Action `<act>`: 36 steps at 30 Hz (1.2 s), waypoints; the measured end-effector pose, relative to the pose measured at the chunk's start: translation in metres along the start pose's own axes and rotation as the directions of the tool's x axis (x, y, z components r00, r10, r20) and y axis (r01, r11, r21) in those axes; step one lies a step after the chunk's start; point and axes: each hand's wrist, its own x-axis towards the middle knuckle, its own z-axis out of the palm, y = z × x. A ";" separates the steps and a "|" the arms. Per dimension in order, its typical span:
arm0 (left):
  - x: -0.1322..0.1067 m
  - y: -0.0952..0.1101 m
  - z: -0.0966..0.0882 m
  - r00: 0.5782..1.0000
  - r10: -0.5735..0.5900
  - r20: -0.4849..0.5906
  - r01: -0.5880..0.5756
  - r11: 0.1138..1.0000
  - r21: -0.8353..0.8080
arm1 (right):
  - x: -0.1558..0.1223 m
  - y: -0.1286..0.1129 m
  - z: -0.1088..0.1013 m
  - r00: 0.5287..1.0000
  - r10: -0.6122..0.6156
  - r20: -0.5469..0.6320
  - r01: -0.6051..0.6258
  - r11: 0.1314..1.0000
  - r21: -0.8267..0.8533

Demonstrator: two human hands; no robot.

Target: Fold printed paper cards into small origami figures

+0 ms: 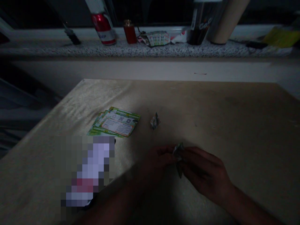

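Observation:
Between my two hands, low over the table, is a small piece of folded paper (179,151), greenish-grey, its lower tip pointing down. My left hand (158,161) pinches its left side. From the right, the fingers of my right hand (206,170) close on the same paper and hide part of it. Beyond my hands a second small folded paper piece (155,121), pointed at its ends, lies on the table. A fanned stack of green printed leaflets (119,122) lies to its left. The light is dim, so the folds are hard to make out.
A pixelated bright device (90,172) lies on the table (234,118) beside my left forearm. The granite windowsill (140,52) at the back holds a red can (103,29), a small red bottle (130,32), crumpled printed paper (156,38), a dark cola container (199,28) and a beige cylinder (228,22).

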 end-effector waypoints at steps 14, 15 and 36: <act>-0.001 -0.001 0.000 0.999 -0.016 -0.038 0.017 1.000 0.021 | -0.001 0.002 0.000 0.998 -0.014 0.055 0.020 0.994 -0.105; -0.001 -0.001 0.000 0.999 -0.013 -0.048 0.015 0.999 0.042 | -0.001 0.002 0.001 0.998 -0.020 0.053 0.026 0.994 -0.107; -0.003 0.001 0.004 0.994 -0.004 -0.105 0.026 0.978 0.209 | -0.003 0.000 0.003 0.994 -0.043 0.098 0.061 0.981 -0.184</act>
